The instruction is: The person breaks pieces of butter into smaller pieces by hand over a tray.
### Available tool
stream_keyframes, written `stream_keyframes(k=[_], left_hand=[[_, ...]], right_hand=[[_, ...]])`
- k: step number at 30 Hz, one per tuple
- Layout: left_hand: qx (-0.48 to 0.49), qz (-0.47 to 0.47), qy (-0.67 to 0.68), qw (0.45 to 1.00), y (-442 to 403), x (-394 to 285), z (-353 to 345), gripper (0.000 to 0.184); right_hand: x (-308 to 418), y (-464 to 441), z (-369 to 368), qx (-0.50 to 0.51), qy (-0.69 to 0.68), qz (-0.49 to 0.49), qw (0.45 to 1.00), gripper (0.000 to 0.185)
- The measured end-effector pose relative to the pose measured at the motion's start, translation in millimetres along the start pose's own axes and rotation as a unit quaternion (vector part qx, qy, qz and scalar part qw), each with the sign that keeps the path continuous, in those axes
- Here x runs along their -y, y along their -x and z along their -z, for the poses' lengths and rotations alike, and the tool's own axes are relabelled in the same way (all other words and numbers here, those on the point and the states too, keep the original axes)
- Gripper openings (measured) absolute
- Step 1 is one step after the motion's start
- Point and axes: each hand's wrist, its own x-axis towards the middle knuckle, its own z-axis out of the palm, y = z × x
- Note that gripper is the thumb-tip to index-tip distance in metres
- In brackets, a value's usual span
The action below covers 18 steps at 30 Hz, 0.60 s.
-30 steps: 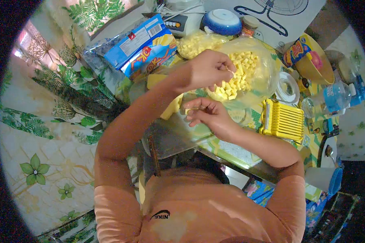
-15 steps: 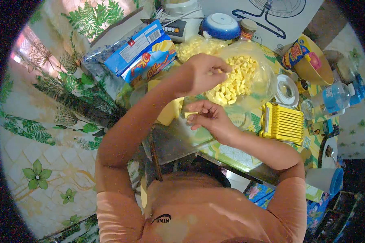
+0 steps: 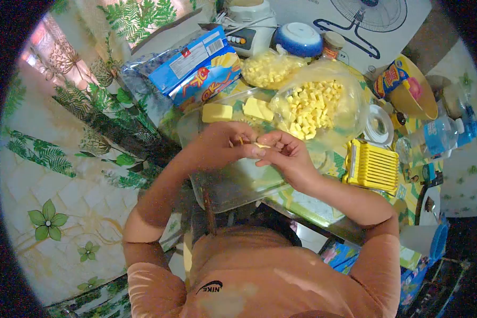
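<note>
My right hand pinches a small yellow piece that my left hand meets, its own grip unclear, above the tray.

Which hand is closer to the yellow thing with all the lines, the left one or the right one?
The right hand. The yellow ridged thing lies to its right, not touching it. The left hand is farther, on the right hand's other side.
</note>
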Motion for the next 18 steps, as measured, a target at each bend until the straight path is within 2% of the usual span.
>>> stream_keyframes(k=[1,4,7,13,18], left_hand=[[-0.002,-0.028,0.028,0.999,-0.5,6.4,-1.6,0.021],[0.013,-0.028,0.018,0.999,-1.9,12.9,1.3,0.018],[0.028,0.006,0.078,0.997,-2.0,14.0,1.3,0.019],[0.013,0.064,0.093,0.994,0.2,11.6,3.7,0.023],[-0.034,0.06,0.168,0.983,1.3,15.1,3.2,0.019]], right_hand=[[-0.6,0.1,1.2,0.005,-0.003,-0.001,1.0,0.019],[-5.1,0.1,5.0,0.005,-0.01,-0.003,1.0,0.018],[-5.0,0.0,5.1,0.004,-0.023,-0.005,1.0,0.019],[-3.4,0.3,9.2,0.012,-0.044,-0.014,0.999,0.022],[-3.0,0.1,3.4,-0.028,-0.053,-0.009,0.998,0.022]])
